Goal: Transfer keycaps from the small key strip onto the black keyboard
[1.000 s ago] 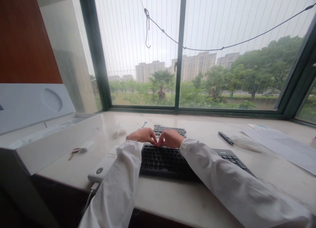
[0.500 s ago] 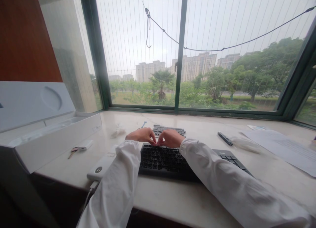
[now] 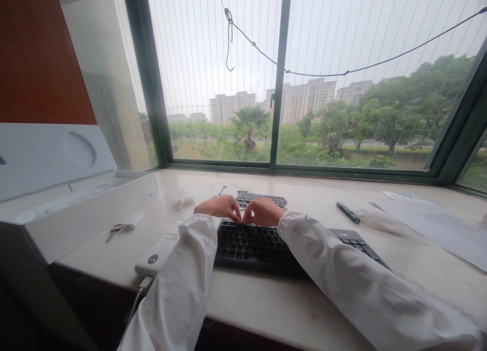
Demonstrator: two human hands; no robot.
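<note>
Step in hand, by judgement: fine work at the far edge of the keyboard (image 3: 251, 244), which lies on the bench (image 3: 266, 305) straight ahead of the person. The left hand (image 3: 219, 207) and right hand (image 3: 262, 212) meet over the top key row. The fingers (image 3: 236, 217) of both hands are curled and pinched shut, with the tips touching each other and resting down on the keys.

Next move, by judgement: it calls for a small, steady action from the fingertips only, with the forearms kept low so that neighbouring keys are not disturbed.

Hidden or unclear:
- Whether a keycap or other small part sits between the fingertips cannot be told, because the hands cover it.
- A second dark key block (image 3: 261, 198), at 12 o'clock from the hands, is partly hidden by them.
- The sleeves cover much of the keyboard.
- A power bank (image 3: 158, 254) lies at 8 o'clock, and its cable drops out of sight over the bench edge.
- A black strip (image 3: 347, 212) lies at 3 o'clock, and its type is not clear.
</note>
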